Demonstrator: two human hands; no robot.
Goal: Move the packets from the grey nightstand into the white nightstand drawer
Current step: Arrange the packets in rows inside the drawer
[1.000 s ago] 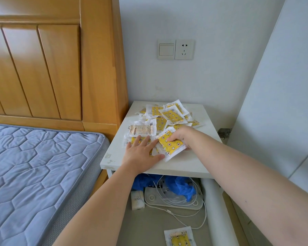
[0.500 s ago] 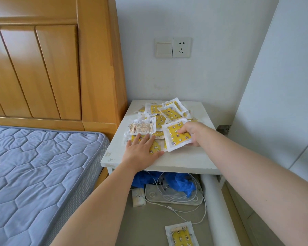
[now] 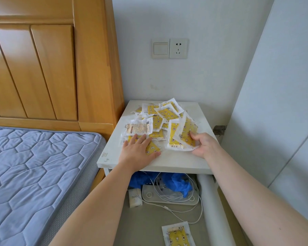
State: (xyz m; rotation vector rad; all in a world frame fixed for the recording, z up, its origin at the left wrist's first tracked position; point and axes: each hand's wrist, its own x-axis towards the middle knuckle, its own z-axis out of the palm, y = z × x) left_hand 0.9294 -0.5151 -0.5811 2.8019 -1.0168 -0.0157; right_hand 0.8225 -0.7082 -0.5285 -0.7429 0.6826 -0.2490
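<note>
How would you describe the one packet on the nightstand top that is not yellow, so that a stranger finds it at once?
Start at the nightstand top beside the wooden headboard. In the packet pile, look at the left edge, just beyond the left hand's fingertips. That brown packet shows tan with small print, while its neighbours show yellow with little figures.

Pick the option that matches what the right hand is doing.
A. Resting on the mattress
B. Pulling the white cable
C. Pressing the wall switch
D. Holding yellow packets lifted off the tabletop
D: the right hand grips yellow packets tilted up off the tabletop.
</note>
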